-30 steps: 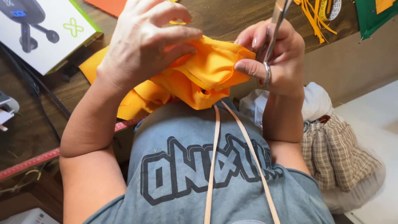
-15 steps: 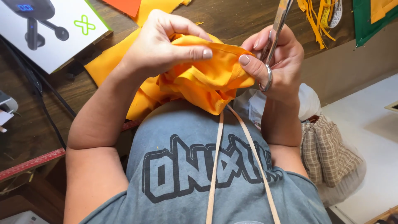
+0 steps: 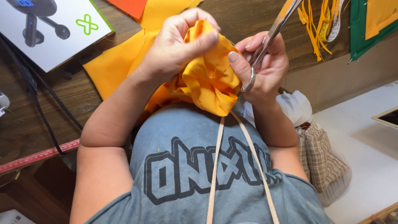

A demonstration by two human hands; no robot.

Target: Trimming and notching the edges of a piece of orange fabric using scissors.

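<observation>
Hands bunch orange cloth, scissors held alongside

Fingers of the left hand (image 3: 176, 43) are curled tight over a wad of orange cloth (image 3: 207, 79), gripping its top fold against the palm. The cloth is thin, matte and woven, gathered into soft ruffled folds with a raw edge hanging toward the person's chest. It sits between the two hands, below and to the right of the left hand and touching the thumb of the right.

The right hand (image 3: 263, 68) is closed around a pair of scissors (image 3: 271, 33), with a finger through the rounded metal loop of the handle and the thumb pressed against the side of the cloth. The scissors are smooth, shiny steel; their long axis runs from the hand up and away to the right, with the blades pointing toward the top edge of the view. Whether the blades are parted cannot be told.

Under the hands, more of the same orange fabric (image 3: 112, 66) lies flat on a dark wooden table (image 3: 25, 124) with a visible grain. A white cardboard box (image 3: 62, 37) sits at the far left with a black cable (image 3: 45, 120) trailing beside it, and a red ruler (image 3: 39, 155) runs along the table's near edge. Thin orange strips (image 3: 315, 25) and a piece of green cloth (image 3: 365, 29) lie at the far right. A beige tape (image 3: 215, 166) hangs over the person's grey printed shirt (image 3: 199, 174), and a checked cloth bag (image 3: 321, 155) rests just right of the right forearm.
</observation>
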